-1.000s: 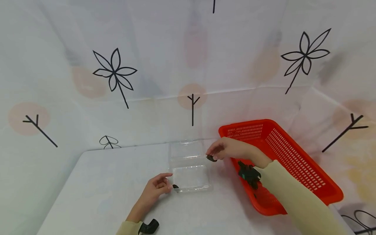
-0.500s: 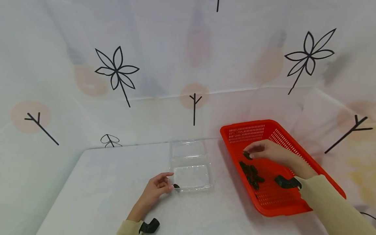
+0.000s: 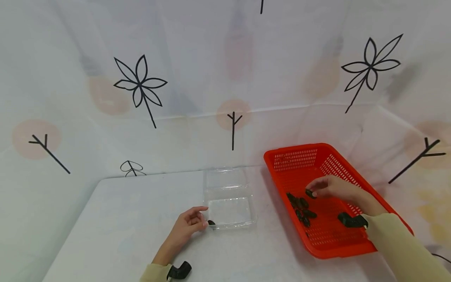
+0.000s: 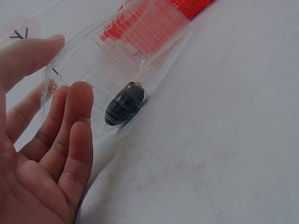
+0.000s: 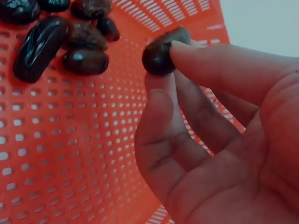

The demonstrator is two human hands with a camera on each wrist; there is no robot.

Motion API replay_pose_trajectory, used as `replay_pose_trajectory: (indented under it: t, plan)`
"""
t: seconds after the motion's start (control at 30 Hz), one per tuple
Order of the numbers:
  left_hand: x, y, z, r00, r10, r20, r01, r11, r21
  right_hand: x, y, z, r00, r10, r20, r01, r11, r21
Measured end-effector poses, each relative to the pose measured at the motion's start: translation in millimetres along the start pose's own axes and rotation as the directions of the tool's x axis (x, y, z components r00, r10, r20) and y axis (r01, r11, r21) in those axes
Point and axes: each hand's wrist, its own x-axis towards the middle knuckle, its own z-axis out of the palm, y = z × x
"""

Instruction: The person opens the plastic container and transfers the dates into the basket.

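Observation:
In the head view my right hand (image 3: 332,188) is over the red plastic basket (image 3: 340,233), pinching a dark date (image 3: 310,194) between thumb and fingertips. The right wrist view shows that date (image 5: 160,57) up close, its skin glossy. Several more dates (image 3: 305,214) lie bunched along the basket's left side. My left hand (image 3: 186,225) stays beside a clear plastic box (image 3: 230,226) with its hinged lid laid back, relaxed fingers right at the left wall. One date (image 4: 125,104) rests inside the box, in the corner nearest that hand.
A white cloth covers the table (image 3: 116,227), and a printed backdrop (image 3: 197,78) rises behind it. The basket stands to the right of the box, with a strip of cloth between them. Each wrist wears a dark camera mount (image 3: 179,270).
My right hand has carried its date from the box's right side to over the basket, then slightly farther right and lower. The left hand and the box stay where they were.

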Motion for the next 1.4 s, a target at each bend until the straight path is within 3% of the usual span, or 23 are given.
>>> replay_pose_trajectory:
  t: [0.23, 0.6, 0.8, 1.1, 1.4]
  plan:
    - [0.0, -0.7, 1.0, 0.999, 0.047, 0.017, -0.047, 0.999, -0.023, -2.8, 10, -5, 0.999, 0.013, 0.045, -0.01, 0.998, -0.056]
    - [0.2, 1.8, 2.4, 1.0, 0.003, 0.0, -0.003, 1.0, -0.002, -4.4, 12, -7, 0.994, 0.031, 0.103, -0.032, 0.999, 0.006]
    - [0.0, 4.5, 2.1, 1.0, 0.019, 0.008, -0.019, 1.0, 0.003, -3.2, 11, -9, 0.998, 0.013, 0.069, -0.013, 1.0, 0.002]
    - [0.1, 5.2, 2.0, 1.0, 0.024, 0.018, -0.024, 1.0, 0.006, -7.4, -13, -8, 1.0, -0.028, -0.002, 0.028, 0.999, 0.026]
    - [-0.4, 3.2, 0.9, 1.0, 0.022, 0.021, -0.022, 1.0, 0.006, 0.0, -44, 4, 0.995, -0.098, 0.005, 0.098, 0.995, -0.023]
